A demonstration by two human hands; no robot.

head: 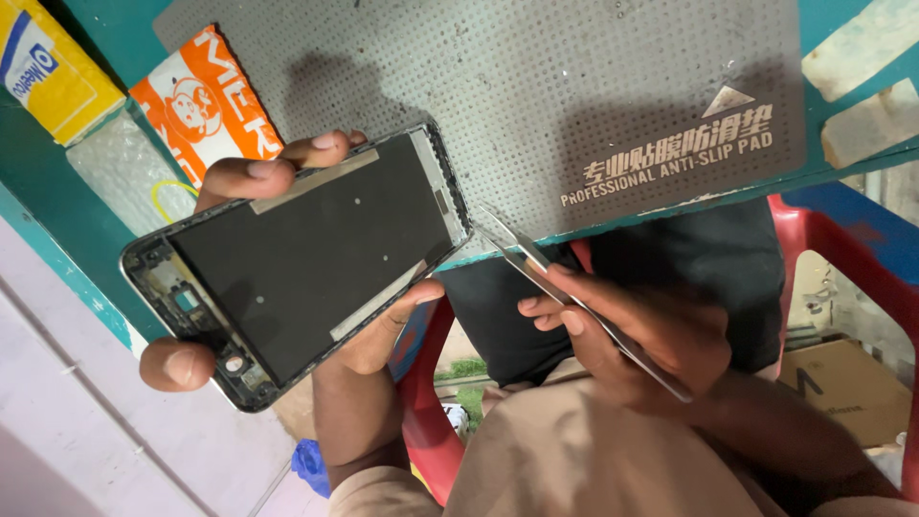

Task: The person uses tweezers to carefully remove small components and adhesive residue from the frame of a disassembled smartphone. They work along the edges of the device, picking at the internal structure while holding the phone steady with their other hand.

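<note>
Grey dotted matting (536, 86) covers most of the teal table (57, 220) before us, with an orange packet (206, 105) at ten o'clock and a yellow packet (43, 62) in the far ten o'clock corner. Red chair (814, 249) parts show at three and six o'clock, and a cardboard box (847, 388) lies at four o'clock.

We grip a phone frame (306, 258) in our left hand (383, 335): fingers curl over its upper edge, the thumb presses the lower corner at eight o'clock, and the palm sits under its right side. The frame lies open-faced toward us, tilted, its dark inner plate showing with pale strips along two edges. It hangs just over the table's near edge, left of centre.

Our right hand (632, 335) is closed around metal tweezers (565, 292), pinched between thumb and fingers. Their tip points toward ten o'clock, just beside the frame's right corner; whether it touches we cannot tell.

Most of our left palm is hidden behind the frame, and the tweezers' rear end is blurred.
</note>
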